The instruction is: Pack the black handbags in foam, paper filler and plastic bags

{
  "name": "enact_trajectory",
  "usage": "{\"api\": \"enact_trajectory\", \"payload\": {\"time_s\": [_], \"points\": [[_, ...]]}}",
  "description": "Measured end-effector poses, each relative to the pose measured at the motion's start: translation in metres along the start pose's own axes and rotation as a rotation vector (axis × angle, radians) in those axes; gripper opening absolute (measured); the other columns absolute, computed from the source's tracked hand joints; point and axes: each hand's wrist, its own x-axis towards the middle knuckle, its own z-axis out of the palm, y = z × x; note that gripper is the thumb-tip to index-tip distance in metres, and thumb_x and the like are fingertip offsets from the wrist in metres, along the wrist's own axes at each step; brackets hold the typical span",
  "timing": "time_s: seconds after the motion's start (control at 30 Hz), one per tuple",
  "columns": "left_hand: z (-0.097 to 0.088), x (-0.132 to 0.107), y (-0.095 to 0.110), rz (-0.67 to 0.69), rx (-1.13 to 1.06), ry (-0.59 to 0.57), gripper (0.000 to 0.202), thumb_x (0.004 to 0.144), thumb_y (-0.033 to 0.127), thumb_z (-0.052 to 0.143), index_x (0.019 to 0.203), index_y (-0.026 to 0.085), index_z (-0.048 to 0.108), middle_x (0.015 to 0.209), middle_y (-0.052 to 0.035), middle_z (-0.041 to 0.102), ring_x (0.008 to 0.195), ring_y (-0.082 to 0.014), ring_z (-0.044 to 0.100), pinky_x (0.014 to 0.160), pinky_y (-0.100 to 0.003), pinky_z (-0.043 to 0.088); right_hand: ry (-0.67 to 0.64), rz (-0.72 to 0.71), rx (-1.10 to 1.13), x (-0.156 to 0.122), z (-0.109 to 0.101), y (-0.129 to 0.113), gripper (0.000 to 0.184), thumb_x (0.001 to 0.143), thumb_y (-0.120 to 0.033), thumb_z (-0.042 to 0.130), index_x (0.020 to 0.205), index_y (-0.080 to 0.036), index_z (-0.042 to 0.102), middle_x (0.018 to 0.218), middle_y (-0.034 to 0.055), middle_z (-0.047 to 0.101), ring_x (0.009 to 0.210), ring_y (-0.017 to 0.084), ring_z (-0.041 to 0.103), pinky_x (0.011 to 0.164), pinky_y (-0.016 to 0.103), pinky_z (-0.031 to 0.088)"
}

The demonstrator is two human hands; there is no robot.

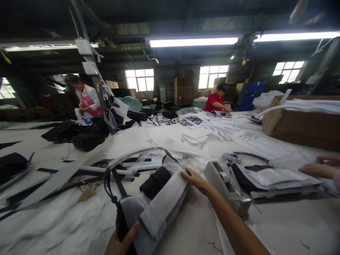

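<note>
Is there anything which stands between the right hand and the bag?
Nothing visible does: the right hand touches the white wrapping on the bag directly. The grey tape dispenser stands to the right of the hand, not between.

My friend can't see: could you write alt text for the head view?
Left hand and right hand hold what looks like a partly wrapped bag on a cluttered white worktable, a tape dispenser to the right, other people beyond.

The left hand [121,240] grips a partly wrapped bag [163,207], and the right hand [198,181] touches its far end.
</note>
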Motion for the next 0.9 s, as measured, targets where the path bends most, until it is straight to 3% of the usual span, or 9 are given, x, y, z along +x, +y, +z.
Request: {"api": "enact_trajectory", "payload": {"time_s": [0.13,0.27,0.37,0.47,0.53,0.57,0.7,0.8,0.9], "points": [[-0.022,0.004,0.024,-0.129,-0.192,-0.111,0.057,0.067,0.057,0.075,0.107,0.018,0.066,0.117,-0.0126,0.07,0.125,-0.0358,0.055,0.106,-0.046,0.044,0.051,0.101,-0.082,-0.009,0.006,-0.013,0.081,0.078,-0.067,0.061,0.14,-0.018,0.049,0.135,0.0144,0.059,0.124,0.03,0.056,0.102,0.043,0.043],[-0.043,0.016,0.04,-0.296,-0.188,-0.372,0.056,0.074,0.059,0.068,0.108,0.015,0.068,0.116,-0.0126,0.071,0.114,-0.034,0.064,0.102,-0.044,0.049,0.095,0.153,-0.189,-0.046,0.005,-0.017,0.081,0.077,-0.065,0.062,0.143,-0.021,0.047,0.135,0.0151,0.059,0.123,0.033,0.056,0.103,0.046,0.041],[-0.054,0.03,0.046,-0.084,0.179,-0.384,0.057,0.078,0.059,0.064,0.114,0.015,0.067,0.119,-0.0119,0.07,0.114,-0.0345,0.063,0.103,-0.045,0.046,0.116,0.189,-0.265,-0.067,0.006,-0.016,0.08,0.079,-0.063,0.061,0.145,-0.02,0.044,0.141,0.0159,0.054,0.125,0.035,0.055,0.104,0.048,0.039],[-0.054,0.03,0.05,0.295,0.67,-0.045,0.066,0.075,0.058,0.066,0.122,0.012,0.063,0.124,-0.0172,0.066,0.119,-0.0418,0.058,0.103,-0.056,0.043,0.128,0.214,-0.326,-0.07,0.01,-0.016,0.079,0.081,-0.057,0.06,0.146,-0.018,0.042,0.14,0.0174,0.054,0.125,0.035,0.054,0.103,0.048,0.04],[-0.038,0.018,0.054,0.53,0.798,0.11,0.063,0.081,0.056,0.061,0.128,0.014,0.059,0.135,-0.0168,0.059,0.127,-0.0395,0.051,0.107,-0.055,0.039,0.118,0.219,-0.353,-0.066,0.012,-0.016,0.077,0.081,-0.053,0.061,0.146,-0.015,0.043,0.139,0.0193,0.055,0.127,0.036,0.053,0.104,0.047,0.039],[-0.023,0.009,0.056,0.612,0.793,0.1,0.056,0.086,0.053,0.057,0.129,0.018,0.059,0.14,-0.0123,0.056,0.131,-0.0337,0.049,0.111,-0.048,0.037,0.111,0.219,-0.363,-0.062,0.013,-0.016,0.076,0.081,-0.052,0.062,0.145,-0.014,0.044,0.139,0.0197,0.055,0.128,0.036,0.052,0.104,0.047,0.038],[0.061,-0.021,0.064,1.145,0.808,-0.212,0.061,0.091,0.041,0.061,0.145,0.021,0.04,0.145,-0.0114,0.05,0.133,-0.0295,0.048,0.109,-0.048,0.042,0.102,0.184,-0.384,-0.054,0.009,-0.015,0.073,0.08,-0.053,0.062,0.14,-0.013,0.05,0.132,0.0177,0.061,0.126,0.034,0.054,0.104,0.045,0.039],[0.11,-0.022,0.058,1.23,0.834,-0.293,0.069,0.083,0.027,0.071,0.143,0.012,0.04,0.141,-0.019,0.052,0.13,-0.0332,0.051,0.104,-0.052,0.048,0.133,0.129,-0.384,-0.065,-0.001,-0.016,0.065,0.084,-0.054,0.057,0.136,-0.013,0.054,0.108,0.0138,0.073,0.103,0.03,0.068,0.093,0.042,0.049],[0.126,-0.013,0.041,1.26,0.854,-0.281,0.058,0.086,0.01,0.06,0.141,0.014,0.042,0.139,-0.0179,0.055,0.127,-0.0302,0.054,0.103,-0.051,0.05,0.183,0.033,-0.365,-0.096,-0.01,-0.015,0.046,0.09,-0.046,0.051,0.126,-0.019,0.062,0.103,0.0087,0.074,0.092,0.024,0.07,0.085,0.037,0.053]]}}
